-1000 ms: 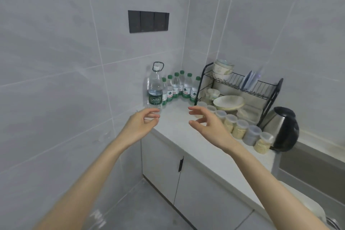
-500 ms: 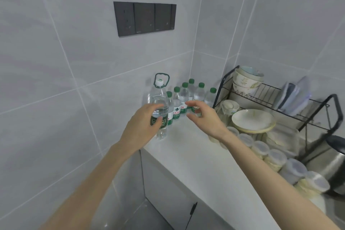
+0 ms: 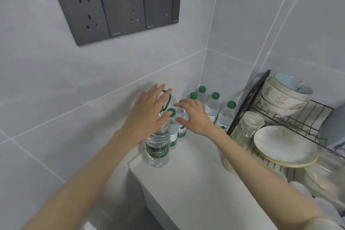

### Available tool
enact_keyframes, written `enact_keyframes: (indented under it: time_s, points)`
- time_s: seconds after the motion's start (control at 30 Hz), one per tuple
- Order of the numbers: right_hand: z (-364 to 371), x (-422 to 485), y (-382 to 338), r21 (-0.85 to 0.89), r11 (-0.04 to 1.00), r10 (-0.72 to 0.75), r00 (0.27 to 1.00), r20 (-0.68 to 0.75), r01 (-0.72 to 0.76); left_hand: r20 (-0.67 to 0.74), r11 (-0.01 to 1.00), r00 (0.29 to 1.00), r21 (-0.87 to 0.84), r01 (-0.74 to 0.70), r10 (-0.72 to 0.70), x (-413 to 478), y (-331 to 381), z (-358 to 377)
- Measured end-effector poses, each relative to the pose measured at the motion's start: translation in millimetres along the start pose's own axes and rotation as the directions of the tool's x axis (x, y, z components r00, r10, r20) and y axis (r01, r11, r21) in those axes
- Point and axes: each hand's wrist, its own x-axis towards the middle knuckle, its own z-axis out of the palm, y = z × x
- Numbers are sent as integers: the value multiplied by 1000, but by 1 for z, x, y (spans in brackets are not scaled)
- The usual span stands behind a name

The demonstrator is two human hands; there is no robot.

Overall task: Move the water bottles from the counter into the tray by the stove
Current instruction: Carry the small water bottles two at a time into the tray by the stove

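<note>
Far left corner of the white worktop [image 3: 196,183], where two tiled walls meet: the water bottles stand upright in a cluster.

Count: one large bottle [image 3: 157,147], clear, dark green label, green carry loop at the neck, standing nearest the worktop's left edge. Behind and to its right, six small bottles [image 3: 211,111] with green caps, ranged toward the corner. One cap is mostly hidden behind the right hand.

Left hand [image 3: 147,115]: fingers straight and spread, palm over the neck of the large bottle, gripping nothing. Whether it touches the bottle, cannot tell; motion blur.

Right hand [image 3: 196,117]: fingers spread and lightly bent, over the two nearest small bottles, holding nothing. Contact unclear.

Right of the bottles, just beside the last one: black wire dish rack [image 3: 248,102]. On it: two stacked bowls [image 3: 283,97] on the upper tier, one pale plate [image 3: 283,145] lower down, one clear glass [image 3: 251,125] at the rack's left end. More dishes lie nearer along the right edge, too blurred to count.

On the left wall above: dark socket panel [image 3: 115,9], three sockets.
</note>
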Motion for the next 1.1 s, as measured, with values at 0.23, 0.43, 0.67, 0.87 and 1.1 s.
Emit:
enact_keyframes:
  time_s: [0.23,0.43,0.67,0.87,1.1]
  points:
    - [26,41,16,-121,991,-33,991,131,49,-49,998,997,13,-65,65,17,-13,25]
    - [35,45,21,-270,959,-72,996,60,85,-89,995,992,-50,-88,84,17,-20,36]
    - [45,34,11,-337,940,-109,985,-134,59,-88,995,995,-77,-59,53,16,-19,37]
    - [40,29,9,-406,911,-107,992,-65,71,-39,995,999,-94,-35,32,14,-19,36]
    - [24,1,16,-238,964,98,989,-112,-122,-31,996,999,-85,-20,18,12,-13,27]
